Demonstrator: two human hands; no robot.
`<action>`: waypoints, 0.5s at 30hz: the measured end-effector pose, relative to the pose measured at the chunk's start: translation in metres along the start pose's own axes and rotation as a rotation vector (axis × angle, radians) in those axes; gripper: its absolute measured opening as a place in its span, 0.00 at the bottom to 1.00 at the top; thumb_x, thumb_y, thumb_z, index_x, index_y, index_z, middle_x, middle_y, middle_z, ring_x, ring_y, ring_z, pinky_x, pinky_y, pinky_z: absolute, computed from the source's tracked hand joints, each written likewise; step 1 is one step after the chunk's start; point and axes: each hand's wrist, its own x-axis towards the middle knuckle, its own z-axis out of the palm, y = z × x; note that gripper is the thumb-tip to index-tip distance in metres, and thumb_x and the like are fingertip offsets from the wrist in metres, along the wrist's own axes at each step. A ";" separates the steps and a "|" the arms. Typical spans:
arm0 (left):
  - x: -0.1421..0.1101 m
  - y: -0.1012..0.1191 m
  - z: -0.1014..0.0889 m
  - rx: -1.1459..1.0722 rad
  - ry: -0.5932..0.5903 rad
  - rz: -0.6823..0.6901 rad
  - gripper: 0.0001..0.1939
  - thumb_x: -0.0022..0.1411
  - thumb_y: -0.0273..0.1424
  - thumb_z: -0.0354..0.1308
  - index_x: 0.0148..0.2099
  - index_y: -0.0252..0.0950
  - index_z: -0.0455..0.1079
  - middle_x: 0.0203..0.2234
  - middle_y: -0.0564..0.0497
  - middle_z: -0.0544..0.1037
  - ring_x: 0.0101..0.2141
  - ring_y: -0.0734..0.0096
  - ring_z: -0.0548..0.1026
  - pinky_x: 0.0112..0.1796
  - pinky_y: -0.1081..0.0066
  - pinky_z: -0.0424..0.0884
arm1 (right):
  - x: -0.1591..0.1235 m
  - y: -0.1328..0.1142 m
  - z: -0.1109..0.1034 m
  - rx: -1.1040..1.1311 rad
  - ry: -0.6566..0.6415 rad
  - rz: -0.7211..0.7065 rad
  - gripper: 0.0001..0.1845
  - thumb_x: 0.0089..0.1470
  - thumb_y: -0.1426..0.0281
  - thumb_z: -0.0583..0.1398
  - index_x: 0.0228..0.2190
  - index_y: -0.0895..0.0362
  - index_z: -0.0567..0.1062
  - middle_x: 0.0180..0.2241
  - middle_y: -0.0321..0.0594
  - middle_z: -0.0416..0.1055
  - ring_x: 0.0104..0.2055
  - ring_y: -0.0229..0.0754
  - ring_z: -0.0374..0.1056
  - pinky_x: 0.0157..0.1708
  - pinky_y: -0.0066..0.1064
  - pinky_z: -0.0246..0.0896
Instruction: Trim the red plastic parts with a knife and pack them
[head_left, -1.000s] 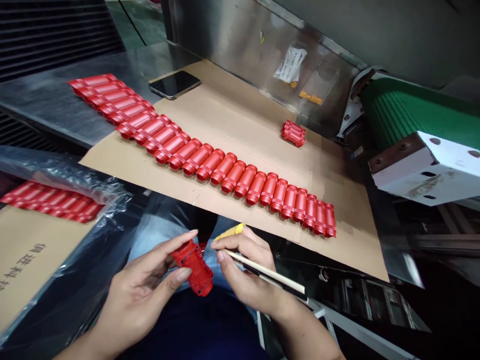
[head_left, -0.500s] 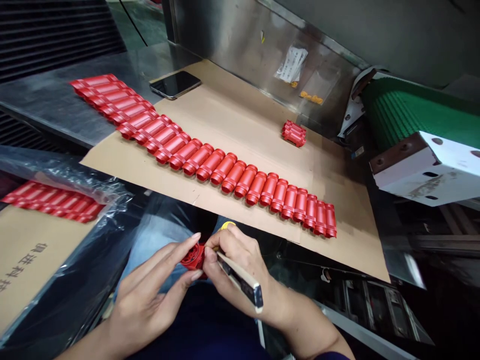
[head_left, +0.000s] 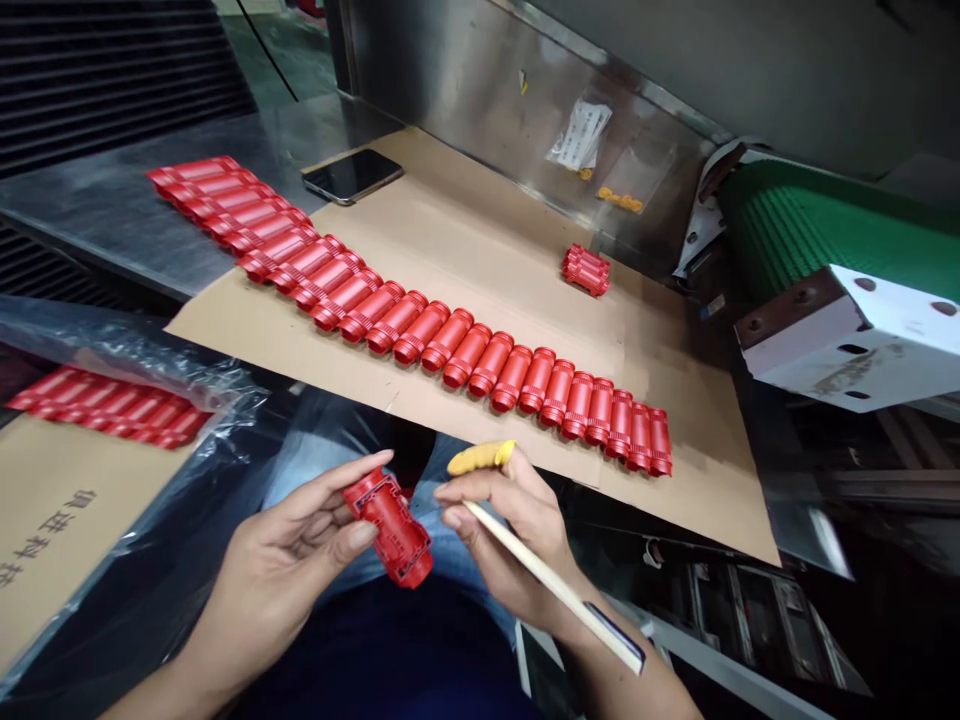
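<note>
Left hand point(head_left: 289, 565) pinches the red part point(head_left: 391, 530), fingertips covering one end!

Right hand point(head_left: 510, 530) pinches the pale stick point(head_left: 540, 572); its tip hides behind fingers.

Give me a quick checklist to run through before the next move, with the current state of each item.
1. Left hand grips the held red part: ok.
2. Right hand holds the pale stick: ok.
3. Right hand clear of the held red part: ok, a gap shows.
4. Underside of the held red part sound: cannot tell, hidden.
5. Red row wholly on the cardboard: not ok, its left end lies over the metal table.
6. Phone clear of the row: ok.
</note>
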 end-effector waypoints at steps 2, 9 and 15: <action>0.001 -0.002 -0.001 -0.074 -0.013 -0.048 0.26 0.68 0.44 0.79 0.65 0.46 0.87 0.48 0.47 0.94 0.47 0.58 0.93 0.50 0.73 0.87 | -0.003 0.000 0.005 0.045 0.019 -0.055 0.13 0.74 0.72 0.69 0.57 0.52 0.88 0.51 0.49 0.83 0.47 0.46 0.83 0.46 0.37 0.85; -0.003 -0.006 0.002 -0.090 -0.012 -0.029 0.27 0.64 0.41 0.82 0.63 0.43 0.88 0.47 0.46 0.94 0.43 0.54 0.94 0.47 0.67 0.91 | -0.010 0.000 0.028 0.097 0.231 0.008 0.10 0.68 0.72 0.76 0.49 0.48 0.90 0.43 0.42 0.90 0.44 0.47 0.86 0.46 0.38 0.86; -0.008 -0.001 0.010 -0.110 0.063 -0.054 0.27 0.64 0.43 0.82 0.62 0.44 0.87 0.48 0.47 0.94 0.44 0.56 0.93 0.47 0.68 0.90 | -0.010 0.000 0.035 0.010 0.191 -0.099 0.12 0.72 0.73 0.72 0.54 0.50 0.88 0.45 0.45 0.90 0.42 0.47 0.87 0.44 0.41 0.86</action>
